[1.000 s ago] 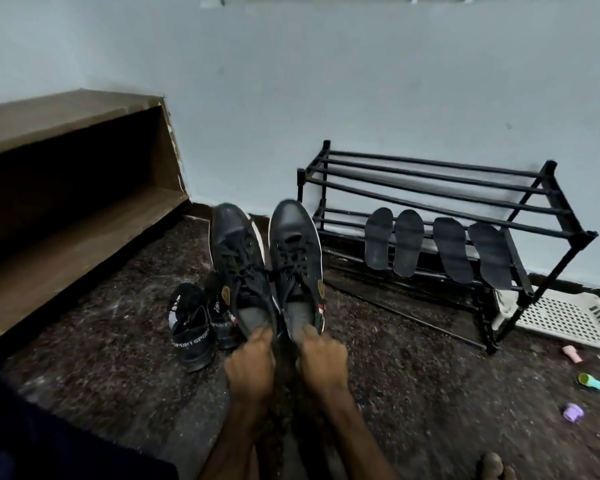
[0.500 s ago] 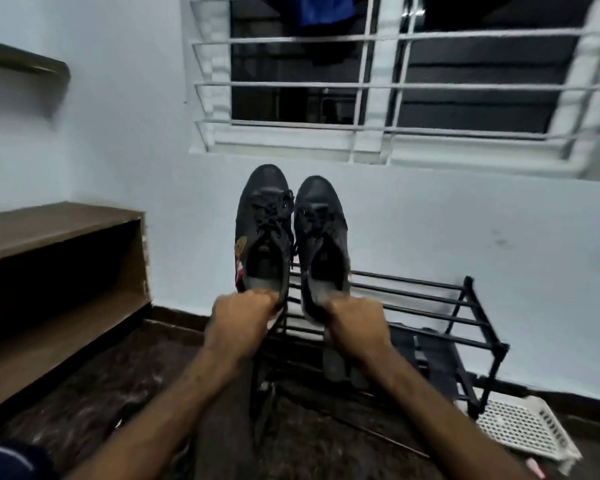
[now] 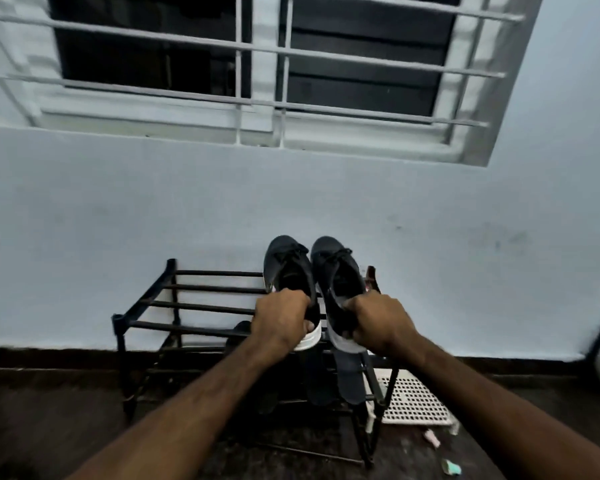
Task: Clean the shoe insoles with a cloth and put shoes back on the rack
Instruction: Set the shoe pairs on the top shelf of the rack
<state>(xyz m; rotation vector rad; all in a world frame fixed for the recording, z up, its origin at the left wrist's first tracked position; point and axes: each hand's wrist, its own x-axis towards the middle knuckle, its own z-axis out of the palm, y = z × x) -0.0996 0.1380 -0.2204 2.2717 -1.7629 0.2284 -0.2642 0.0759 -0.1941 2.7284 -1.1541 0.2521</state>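
Two hands, left (image 3: 280, 318) and right (image 3: 381, 323), each grip a black shoe (image 3: 289, 271) over the rack (image 3: 187, 308), insoles (image 3: 349, 379) below.

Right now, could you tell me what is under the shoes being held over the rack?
Below the two black shoes are the rack's top bars and dark insoles on a lower tier. The hands and forearms hide the rest.

You find no text, brand, number or sign that can be read here. The two dark shoes (image 3: 312, 289) carry no legible lettering; a small patch on the side of the right one is too blurred to make out. The wall, the window bars and the rack (image 3: 194, 306) bear no writing that you can read.
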